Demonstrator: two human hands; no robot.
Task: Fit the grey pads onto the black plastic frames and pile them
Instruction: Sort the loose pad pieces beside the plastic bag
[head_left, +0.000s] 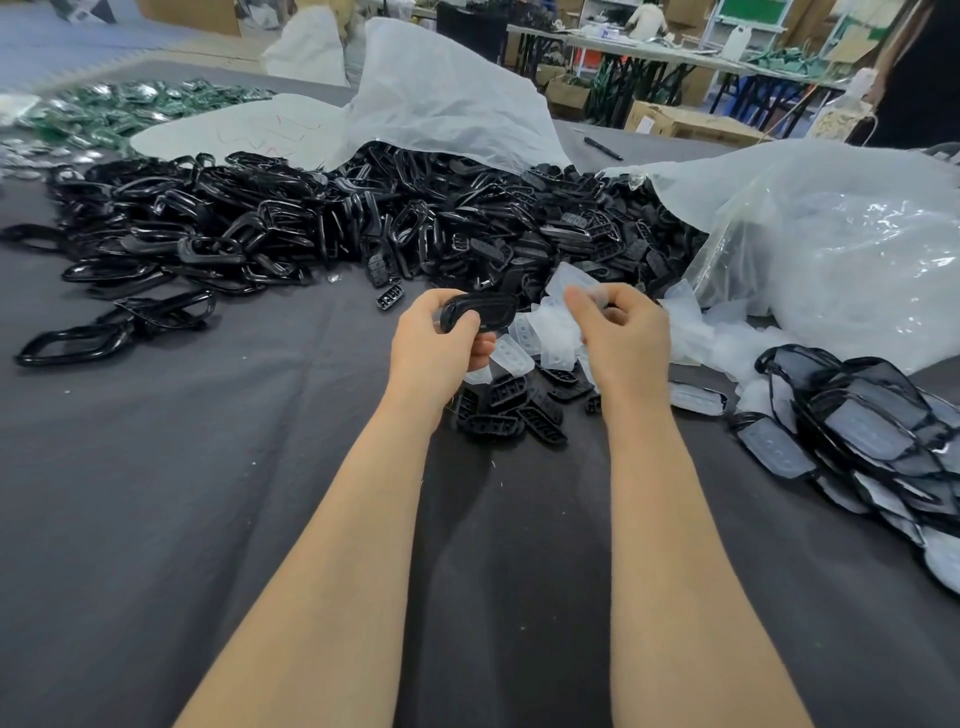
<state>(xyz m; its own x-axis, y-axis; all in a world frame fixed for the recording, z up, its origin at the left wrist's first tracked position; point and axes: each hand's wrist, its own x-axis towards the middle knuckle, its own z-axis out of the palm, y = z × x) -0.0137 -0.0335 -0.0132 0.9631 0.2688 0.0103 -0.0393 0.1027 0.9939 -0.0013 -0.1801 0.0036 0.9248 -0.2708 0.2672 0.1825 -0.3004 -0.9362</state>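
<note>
My left hand (434, 348) grips a black plastic frame (483, 312) at its left end, holding it just above the table. Beside it, my right hand (621, 338) pinches a translucent grey pad (574, 288) between thumb and fingers. Loose grey pads (519, 353) lie on the cloth under both hands. A big heap of black frames (311, 223) spreads across the back of the table. Finished frames with pads fitted are piled at the right (862, 431).
Small black ribbed inserts (511, 410) lie between my wrists. White plastic sacks (831, 244) stand open behind and to the right. A dark grey cloth (156, 493) covers the table. A pen (602, 148) lies far back. Green parts (119, 109) sit at the far left.
</note>
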